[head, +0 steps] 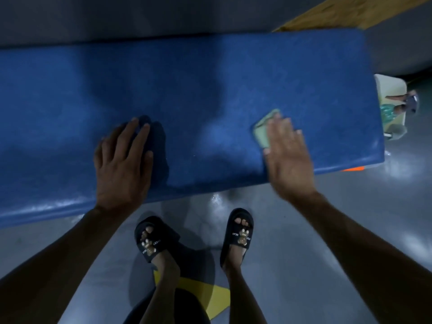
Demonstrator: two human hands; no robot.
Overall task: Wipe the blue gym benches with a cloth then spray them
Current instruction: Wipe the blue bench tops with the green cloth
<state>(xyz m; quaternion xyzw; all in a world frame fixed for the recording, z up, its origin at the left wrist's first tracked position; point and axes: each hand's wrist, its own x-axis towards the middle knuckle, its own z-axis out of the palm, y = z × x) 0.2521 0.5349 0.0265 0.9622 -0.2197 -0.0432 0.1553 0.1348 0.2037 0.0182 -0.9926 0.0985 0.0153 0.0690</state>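
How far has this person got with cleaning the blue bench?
Wiping is under way. The right hand presses a light green cloth flat on the blue bench near its right end, while the left hand rests open on the padding. How much has already been wiped cannot be told; the surface shows no clear wet trail. Spraying looks not yet begun: neither hand holds a spray bottle.

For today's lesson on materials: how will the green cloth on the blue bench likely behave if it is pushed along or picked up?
The green cloth lies folded flat under the right hand, so it is probably soft and floppy when lifted. It looks thin, so likely light. The blue bench shines like smooth vinyl, so the cloth should slide easily and may bunch without flat pressure.
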